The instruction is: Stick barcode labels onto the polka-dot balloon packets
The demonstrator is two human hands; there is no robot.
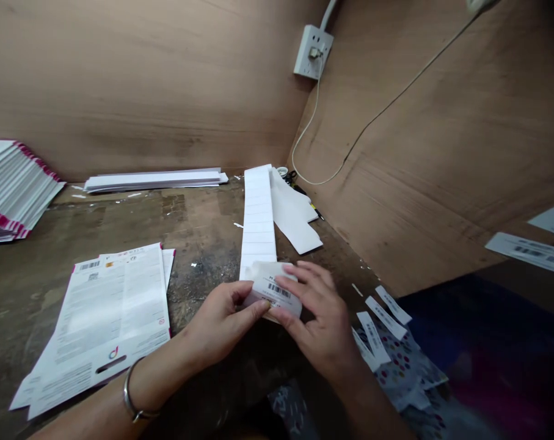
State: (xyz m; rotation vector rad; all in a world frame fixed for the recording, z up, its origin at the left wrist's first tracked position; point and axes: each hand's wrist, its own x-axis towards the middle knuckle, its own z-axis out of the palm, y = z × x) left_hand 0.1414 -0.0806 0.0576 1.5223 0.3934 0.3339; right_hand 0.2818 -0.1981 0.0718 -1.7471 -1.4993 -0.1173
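Note:
Both hands hold a bent strip of white barcode labels (279, 289) near the front of the table. My left hand (222, 315) pinches its left side between thumb and fingers. On the right side, my right hand (316, 299) grips the strip, thumb below and fingers over its top. Behind the hands a long white label strip (259, 214) runs back across the table, marked by cross lines. Whether it joins the held piece is hidden. Close to my right forearm, several cut barcode labels (385, 318) hang along the table's edge.
Flat printed card sleeves (107, 305) lie to the left, with a stack of them (20, 189) farther back. Long white strips (155, 180) rest along the rear wall. A socket (313, 52) with a cable is on the wall. More labels (533, 252) stick to the right wall.

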